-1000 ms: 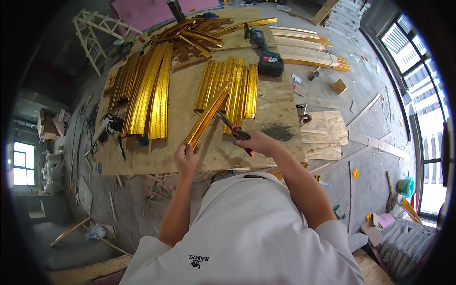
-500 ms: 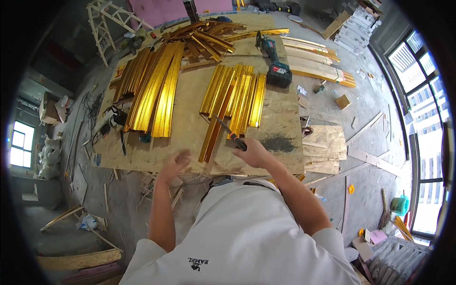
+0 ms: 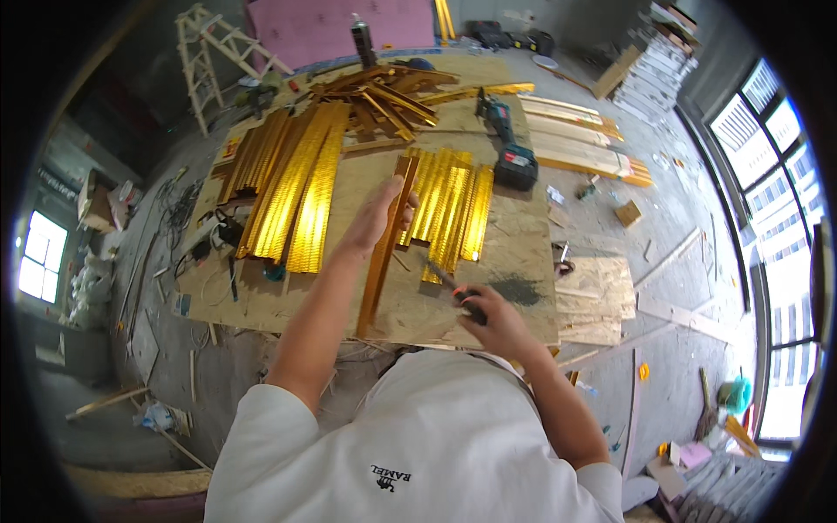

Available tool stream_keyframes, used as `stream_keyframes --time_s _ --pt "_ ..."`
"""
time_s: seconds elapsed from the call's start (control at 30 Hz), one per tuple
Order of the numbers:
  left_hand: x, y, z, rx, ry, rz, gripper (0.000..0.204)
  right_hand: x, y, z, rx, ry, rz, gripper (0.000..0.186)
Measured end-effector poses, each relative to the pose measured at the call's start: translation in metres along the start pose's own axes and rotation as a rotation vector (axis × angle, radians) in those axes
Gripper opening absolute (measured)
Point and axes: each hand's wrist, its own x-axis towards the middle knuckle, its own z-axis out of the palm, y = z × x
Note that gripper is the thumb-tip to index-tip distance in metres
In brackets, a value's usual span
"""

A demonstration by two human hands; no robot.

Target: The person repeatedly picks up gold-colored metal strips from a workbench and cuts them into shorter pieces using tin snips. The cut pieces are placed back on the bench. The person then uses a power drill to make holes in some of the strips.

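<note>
My left hand is closed round the upper part of a long gold trim strip, which is tilted up off the row beside it. The strip's lower end is close to the table's front edge. In my right hand is a file with a tapering grey blade and a black-and-orange handle. Its blade points up and left toward the shorter gold strips, which lie side by side on the wooden worktable.
Longer gold strips lie at the left of the table, with a jumbled pile of strips behind. A cordless angle grinder rests at the right. Pale boards are stacked beyond the right edge; a stepladder stands far left.
My left hand has reached forward and taken hold of the gold strip, raising it from the others. My right hand has moved slightly right and nearer with the file.
</note>
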Motion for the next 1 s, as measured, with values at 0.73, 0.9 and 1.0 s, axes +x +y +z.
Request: stream_keyframes --time_s 0.73,0.9,1.0 --pt "-0.014 -0.03 0.058 0.338 -0.379 -0.215 0.037 -0.021 -0.012 -0.073 0.105 -0.067 0.234 0.027" --pt "-0.007 -0.057 0.045 0.345 -0.419 -0.267 0.044 -0.014 0.001 -0.056 0.04 -0.065 0.364 0.022" --pt "-0.003 -0.076 0.042 0.48 -0.403 -0.274 0.048 -0.008 0.03 -0.03 -0.108 -0.018 0.364 0.017"
